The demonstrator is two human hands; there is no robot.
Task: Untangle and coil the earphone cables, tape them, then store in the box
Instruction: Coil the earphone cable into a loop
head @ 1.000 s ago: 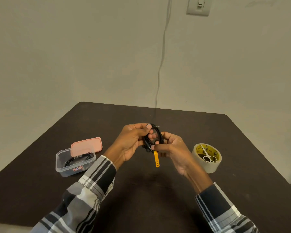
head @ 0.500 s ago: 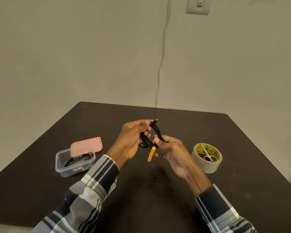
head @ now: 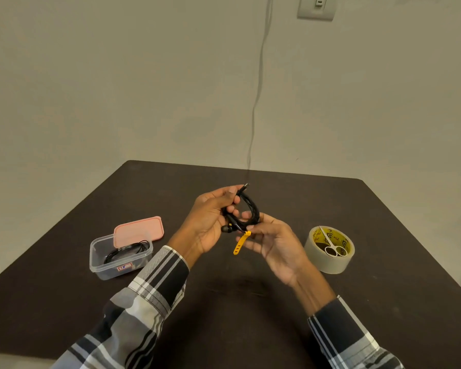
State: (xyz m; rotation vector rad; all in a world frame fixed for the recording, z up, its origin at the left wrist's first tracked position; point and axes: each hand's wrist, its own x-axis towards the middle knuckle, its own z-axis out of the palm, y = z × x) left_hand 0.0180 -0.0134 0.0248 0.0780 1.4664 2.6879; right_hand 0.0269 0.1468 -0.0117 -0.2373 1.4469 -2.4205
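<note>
Since a moment ago the coiled earphone cable [head: 246, 213], gripped above the table [head: 383, 209] by left hand [head: 210, 222] and pinched by right hand [head: 273, 242], has been turned edge-on, ready for taping

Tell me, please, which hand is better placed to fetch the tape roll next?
Right, probably. The right hand is nearer the tape roll and only pinches the coiled cable, which the left hand grips.
</note>
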